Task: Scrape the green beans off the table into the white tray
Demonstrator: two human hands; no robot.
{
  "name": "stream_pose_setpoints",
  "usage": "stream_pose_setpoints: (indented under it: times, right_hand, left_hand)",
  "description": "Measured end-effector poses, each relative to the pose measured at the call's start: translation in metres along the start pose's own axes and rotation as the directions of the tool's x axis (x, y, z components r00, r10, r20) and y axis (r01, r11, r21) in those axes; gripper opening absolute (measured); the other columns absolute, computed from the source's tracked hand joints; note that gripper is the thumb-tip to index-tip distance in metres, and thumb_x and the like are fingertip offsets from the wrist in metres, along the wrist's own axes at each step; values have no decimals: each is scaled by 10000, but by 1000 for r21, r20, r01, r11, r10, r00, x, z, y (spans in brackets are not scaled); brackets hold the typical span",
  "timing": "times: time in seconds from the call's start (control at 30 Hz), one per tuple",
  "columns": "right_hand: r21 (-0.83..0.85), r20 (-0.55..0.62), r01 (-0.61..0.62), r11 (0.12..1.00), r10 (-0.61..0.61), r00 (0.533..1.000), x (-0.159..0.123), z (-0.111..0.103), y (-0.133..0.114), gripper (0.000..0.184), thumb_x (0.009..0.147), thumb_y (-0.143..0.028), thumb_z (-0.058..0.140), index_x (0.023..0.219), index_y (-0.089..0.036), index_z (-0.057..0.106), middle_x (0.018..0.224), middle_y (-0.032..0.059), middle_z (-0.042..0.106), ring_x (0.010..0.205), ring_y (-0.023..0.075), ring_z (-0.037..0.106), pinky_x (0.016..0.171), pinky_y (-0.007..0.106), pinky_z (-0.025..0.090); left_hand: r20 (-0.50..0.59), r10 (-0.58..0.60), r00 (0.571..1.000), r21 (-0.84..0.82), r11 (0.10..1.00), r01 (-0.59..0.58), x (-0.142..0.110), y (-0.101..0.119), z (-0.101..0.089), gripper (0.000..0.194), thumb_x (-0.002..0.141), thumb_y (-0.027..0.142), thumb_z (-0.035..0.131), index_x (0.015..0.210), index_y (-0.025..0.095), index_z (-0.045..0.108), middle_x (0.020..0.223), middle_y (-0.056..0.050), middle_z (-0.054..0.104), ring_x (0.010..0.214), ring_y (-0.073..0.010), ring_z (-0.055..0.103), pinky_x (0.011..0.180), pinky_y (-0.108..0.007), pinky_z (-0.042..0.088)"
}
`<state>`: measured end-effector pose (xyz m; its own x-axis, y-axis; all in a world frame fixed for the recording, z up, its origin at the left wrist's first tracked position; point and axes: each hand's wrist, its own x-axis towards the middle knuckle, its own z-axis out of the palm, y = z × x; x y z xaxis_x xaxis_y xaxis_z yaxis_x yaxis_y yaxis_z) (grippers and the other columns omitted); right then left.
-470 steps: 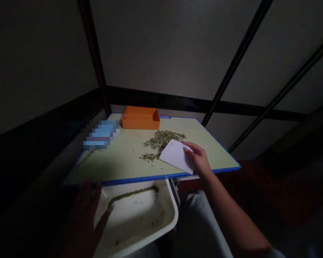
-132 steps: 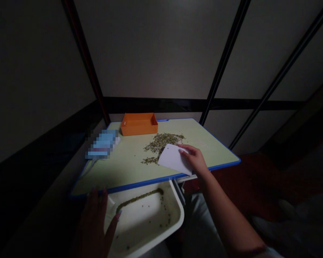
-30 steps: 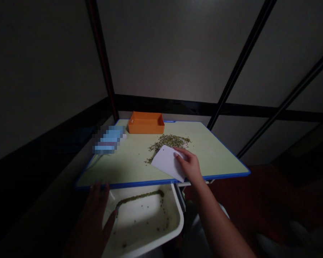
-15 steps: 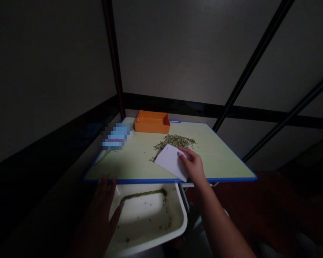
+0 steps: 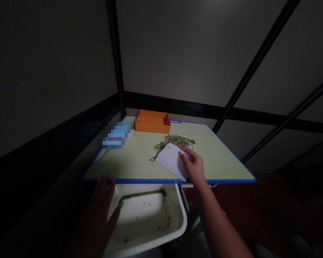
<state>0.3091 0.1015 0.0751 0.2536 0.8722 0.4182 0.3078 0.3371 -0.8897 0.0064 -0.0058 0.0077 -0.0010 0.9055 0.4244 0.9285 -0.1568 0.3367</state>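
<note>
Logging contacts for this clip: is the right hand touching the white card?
Touching. The head view shows the right hand holding the white card, the thumb lying over its face and fingers at its edge.

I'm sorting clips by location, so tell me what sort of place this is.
Perhaps a dimly lit room in a home: a blue-edged table stands by dark-trimmed panels, with reddish flooring beside it.
</note>
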Motion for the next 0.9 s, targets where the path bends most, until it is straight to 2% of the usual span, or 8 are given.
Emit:
stream_pose_setpoints:
  times: [0.13, 0.37, 0.53, 0.73, 0.9]
  right_hand:
    - [-5, 4, -5, 1000, 5, 1000, 1, 1, 1, 351, 769, -393, 638, 1039, -192, 737, 1125, 104, 718, 1049, 280, 655, 964, 425, 480]
    - [1, -14, 0, 1000, 0, 1000, 4, 4, 5, 355, 763, -403, 639, 1027, -190, 740, 1094, 94, 731, 1035, 272, 659, 942, 416, 484]
    - [31, 0, -14, 999, 14, 1000, 5, 4, 4, 335, 732, -372, 660, 1001, -193, 750, 1078, 91, 737, 1024, 266, 660, 939, 410, 481]
    - [59, 14, -28, 998, 28, 1000, 5, 4, 3, 324, 712, -363, 672, 977, -197, 755, 1060, 89, 742, 1013, 263, 663, 941, 414, 477]
    - [72, 42, -35, 997, 32, 999, 6, 4, 6, 326, 713, -359, 676, 984, -193, 753, 1075, 90, 738, 1027, 261, 661, 953, 412, 471]
  left_hand:
    - [36, 6, 999, 13, 1000, -7, 1, -1, -2, 650, 863, 466, 357, 1462, 302, 163, 1609, -83, 138, 1464, -275, 180, 1128, -491, 358]
    - [-86, 70, 994, 78, 995, -64, -2, 0, 3, 659, 873, 425, 369, 1466, 336, 95, 1604, -81, 162, 1447, -271, 224, 1087, -482, 415]
    - [-122, 108, 987, 109, 989, -95, 0, 3, 0, 669, 872, 419, 384, 1467, 336, 88, 1595, -89, 193, 1434, -269, 249, 1061, -464, 446]
    - [-98, 91, 991, 114, 990, -80, 0, 3, -1, 677, 872, 424, 384, 1467, 339, 72, 1588, -115, 210, 1428, -284, 261, 1046, -485, 458]
    - [-75, 82, 994, 89, 993, -75, 0, 2, 0, 672, 874, 434, 365, 1466, 349, 58, 1603, -91, 162, 1437, -283, 239, 1063, -483, 442]
